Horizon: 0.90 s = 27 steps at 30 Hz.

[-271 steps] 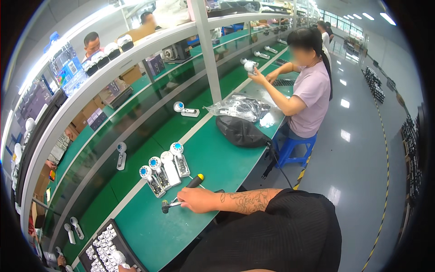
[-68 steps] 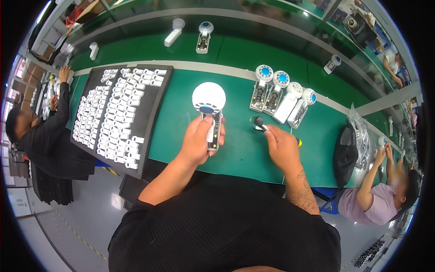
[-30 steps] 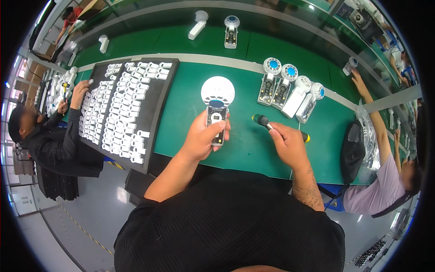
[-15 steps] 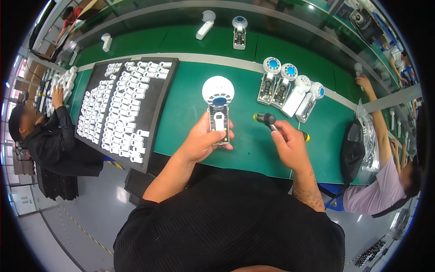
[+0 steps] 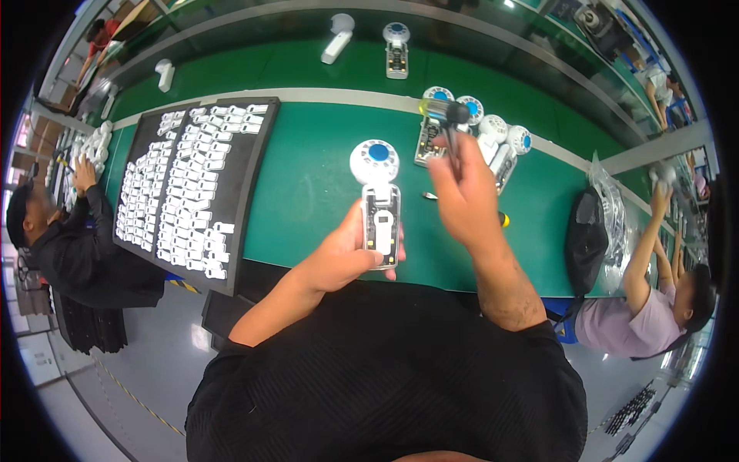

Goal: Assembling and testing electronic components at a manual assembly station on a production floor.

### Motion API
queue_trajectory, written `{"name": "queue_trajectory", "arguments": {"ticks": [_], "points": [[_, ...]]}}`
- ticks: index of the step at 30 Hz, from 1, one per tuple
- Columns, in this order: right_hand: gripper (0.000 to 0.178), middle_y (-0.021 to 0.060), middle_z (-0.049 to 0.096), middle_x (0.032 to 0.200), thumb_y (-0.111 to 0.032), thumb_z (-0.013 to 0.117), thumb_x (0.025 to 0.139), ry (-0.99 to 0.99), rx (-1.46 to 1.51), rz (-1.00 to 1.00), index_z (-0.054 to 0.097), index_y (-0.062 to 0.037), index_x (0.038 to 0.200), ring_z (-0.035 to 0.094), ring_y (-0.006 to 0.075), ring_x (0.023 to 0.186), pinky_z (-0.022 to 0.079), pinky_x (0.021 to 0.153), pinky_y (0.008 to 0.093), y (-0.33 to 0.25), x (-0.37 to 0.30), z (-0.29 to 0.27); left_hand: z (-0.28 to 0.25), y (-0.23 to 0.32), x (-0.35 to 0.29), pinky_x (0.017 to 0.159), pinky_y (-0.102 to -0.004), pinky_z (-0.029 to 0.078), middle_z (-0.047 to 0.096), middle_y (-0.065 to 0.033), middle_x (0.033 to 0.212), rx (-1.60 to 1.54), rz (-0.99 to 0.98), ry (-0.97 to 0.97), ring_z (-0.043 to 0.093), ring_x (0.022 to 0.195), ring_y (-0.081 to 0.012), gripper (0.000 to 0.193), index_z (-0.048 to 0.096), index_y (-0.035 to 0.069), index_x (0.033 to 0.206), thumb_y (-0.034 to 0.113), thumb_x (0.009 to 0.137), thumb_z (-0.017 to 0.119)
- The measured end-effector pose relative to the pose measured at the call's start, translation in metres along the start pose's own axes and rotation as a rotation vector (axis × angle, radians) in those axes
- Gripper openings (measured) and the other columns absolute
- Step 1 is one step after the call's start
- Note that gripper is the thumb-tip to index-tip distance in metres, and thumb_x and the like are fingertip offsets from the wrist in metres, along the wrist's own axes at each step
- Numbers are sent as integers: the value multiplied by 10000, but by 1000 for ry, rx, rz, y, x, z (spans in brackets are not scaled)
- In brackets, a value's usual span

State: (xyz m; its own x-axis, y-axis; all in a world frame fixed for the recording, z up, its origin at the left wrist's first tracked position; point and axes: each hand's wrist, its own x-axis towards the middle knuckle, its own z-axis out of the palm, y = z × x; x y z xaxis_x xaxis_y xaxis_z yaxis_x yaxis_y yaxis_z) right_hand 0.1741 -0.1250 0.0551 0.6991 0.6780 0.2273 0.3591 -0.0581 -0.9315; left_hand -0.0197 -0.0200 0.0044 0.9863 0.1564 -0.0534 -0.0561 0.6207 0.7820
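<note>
Head view: above the counter [image 5: 308, 169], a probably light, rigid, fragile fan [image 5: 377, 171] is clasped by its handle [image 5: 382, 231], the best hold, in the left hand [image 5: 339, 256]; a hammer [image 5: 458, 115] is clasped in the right hand [image 5: 468, 194].

L grip [image 5: 342, 252] clenched, thumb [image 5: 366, 260] on top, fingertips [image 5: 391, 273] showing R side; L forearm [image 5: 271, 308] below-left of it. R grip [image 5: 468, 196] up-right of L, fingers prob. curled, tho blurred; R forearm [image 5: 504, 285], tattooed, below it.
</note>
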Motion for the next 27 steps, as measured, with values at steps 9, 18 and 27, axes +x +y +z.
{"name": "queue_trajectory", "arguments": {"ticks": [9, 18, 27], "points": [[274, 84, 612, 741, -63, 704, 891, -257, -266, -381, 673, -32, 1161, 610, 250, 624, 480, 566, 364, -3, -40, -21, -5, 17, -5, 802, -390, 588, 546, -130, 1219, 1, 98, 86, 645, 1014, -236, 848, 134, 70, 1575, -55, 853, 560], [379, 85, 610, 725, -98, 755, 870, -325, -263, -503, 683, -70, 1242, 625, 272, 627, 471, 540, 380, 3, -49, -26, -6, 10, 0, 820, -394, 564, 550, -128, 1224, 31, 117, 148, 640, 1002, -233, 854, 143, 66, 1570, -71, 826, 539], [364, 84, 598, 704, -132, 775, 863, -321, -382, -460, 683, -49, 1205, 621, 285, 628, 460, 530, 385, 4, -48, -22, -7, 15, -2, 833, -413, 571, 558, -131, 1252, -197, 115, 107, 658, 1030, -288, 902, 165, 114, 1572, -43, 774, 557]]}}
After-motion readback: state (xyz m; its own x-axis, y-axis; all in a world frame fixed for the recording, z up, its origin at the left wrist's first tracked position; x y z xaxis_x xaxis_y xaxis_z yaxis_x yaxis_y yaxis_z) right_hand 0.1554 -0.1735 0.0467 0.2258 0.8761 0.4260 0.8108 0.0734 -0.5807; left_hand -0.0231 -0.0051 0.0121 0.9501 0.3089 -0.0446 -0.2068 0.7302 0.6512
